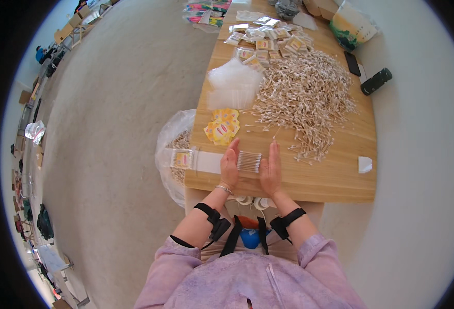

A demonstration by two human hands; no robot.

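Between my two hands, near the front edge of the table, lies a neat row of cotton swabs [249, 161], side by side. My left hand [230, 165] stands along the row's left end with its fingers stretched out. On the right end, my right hand [271, 169] is upright in the same way, fingers straight. Neither hand is wrapped round anything; whether the palms touch the swabs I cannot tell. A white strip [208, 161] runs left from my left hand to a filled clear packet of swabs [182, 159] at the table's left edge.
Beyond my hands spreads a large heap of loose cotton swabs [306, 98]. Yellow cards [223, 127], clear plastic bags [233, 82] and filled packets [268, 41] lie on the left and far side. A black bottle [376, 81] stands near the wall. A plastic sack [164, 139] sits beside the table.
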